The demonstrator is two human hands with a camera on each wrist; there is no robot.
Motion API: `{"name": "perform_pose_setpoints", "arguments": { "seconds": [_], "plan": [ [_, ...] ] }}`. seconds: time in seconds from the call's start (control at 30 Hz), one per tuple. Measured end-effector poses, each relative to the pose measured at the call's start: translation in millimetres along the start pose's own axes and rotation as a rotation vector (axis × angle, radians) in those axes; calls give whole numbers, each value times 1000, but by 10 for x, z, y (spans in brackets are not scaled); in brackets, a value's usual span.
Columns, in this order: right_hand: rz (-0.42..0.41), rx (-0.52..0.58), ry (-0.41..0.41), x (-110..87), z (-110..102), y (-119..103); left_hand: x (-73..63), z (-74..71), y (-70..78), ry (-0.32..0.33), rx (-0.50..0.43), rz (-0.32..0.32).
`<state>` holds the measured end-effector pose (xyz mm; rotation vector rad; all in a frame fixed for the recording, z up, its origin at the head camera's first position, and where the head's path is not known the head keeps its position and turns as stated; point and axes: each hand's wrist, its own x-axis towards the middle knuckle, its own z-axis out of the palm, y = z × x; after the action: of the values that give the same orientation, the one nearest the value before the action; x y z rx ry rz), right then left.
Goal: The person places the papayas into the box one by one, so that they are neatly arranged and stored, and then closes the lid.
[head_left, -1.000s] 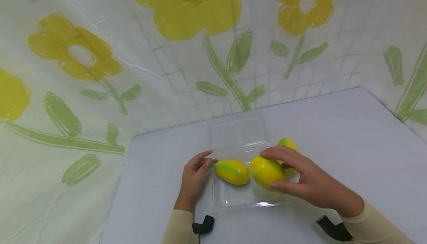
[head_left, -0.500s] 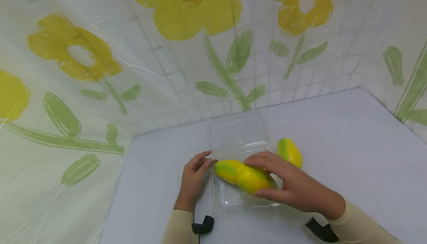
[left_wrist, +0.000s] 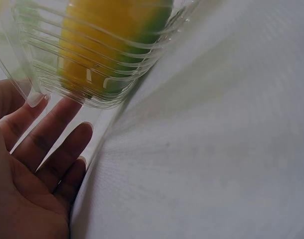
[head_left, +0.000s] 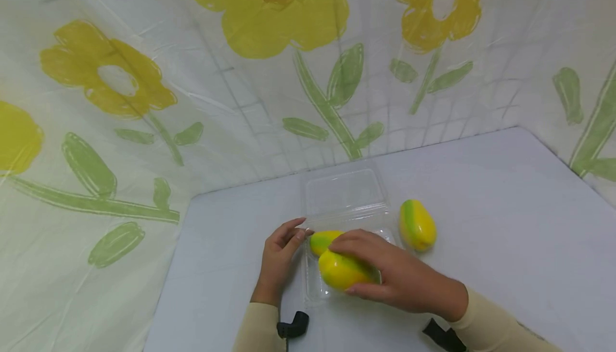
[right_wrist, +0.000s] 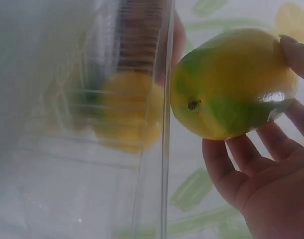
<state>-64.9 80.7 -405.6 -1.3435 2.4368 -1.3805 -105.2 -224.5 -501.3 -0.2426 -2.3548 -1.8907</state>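
Note:
A clear plastic clamshell container (head_left: 313, 286) lies with its lid (head_left: 344, 190) folded back away from me. One yellow-green mango (head_left: 321, 242) sits in its back left part, showing through the ribbed wall in the left wrist view. My left hand (head_left: 280, 253) pinches the container's left rim between thumb and index finger, the other fingers loosely extended. Above the container, my right hand (head_left: 397, 272) grips a second mango (head_left: 343, 270), thumb on one side and fingers on the other. In the right wrist view this held mango (right_wrist: 231, 84) appears beside the container's rim (right_wrist: 167, 149).
A third mango (head_left: 417, 225) rests on the white table (head_left: 491, 191), right of the container. Behind the table hangs a flower-patterned curtain (head_left: 231, 122). Black wrist mounts (head_left: 293, 324) sit at both sleeves.
My right hand has carried its mango leftward and toward me, over the container, partly covering the mango inside. The third mango is now fully uncovered. My left hand has stayed still.

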Motion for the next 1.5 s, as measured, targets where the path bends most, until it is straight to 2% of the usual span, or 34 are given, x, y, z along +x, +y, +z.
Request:
{"name": "perform_pose_setpoints", "arguments": {
  "seconds": [0.17,0.43,0.93,1.27,1.5],
  "plan": [
    [-44,-16,-11,53,103,9,1,0,7,-2,4,4],
    [-65,-76,-41,147,245,22,9,-3,5,-7,-15,7],
    [-233,-261,41,206,427,147,8,0,-19,-11,-36,18],
    [-184,-278,11,206,483,203,9,-6,-26,-9,-38,22],
    [-189,-290,23,189,505,245,14,-8,-34,-3,-32,20]
  ]
}}
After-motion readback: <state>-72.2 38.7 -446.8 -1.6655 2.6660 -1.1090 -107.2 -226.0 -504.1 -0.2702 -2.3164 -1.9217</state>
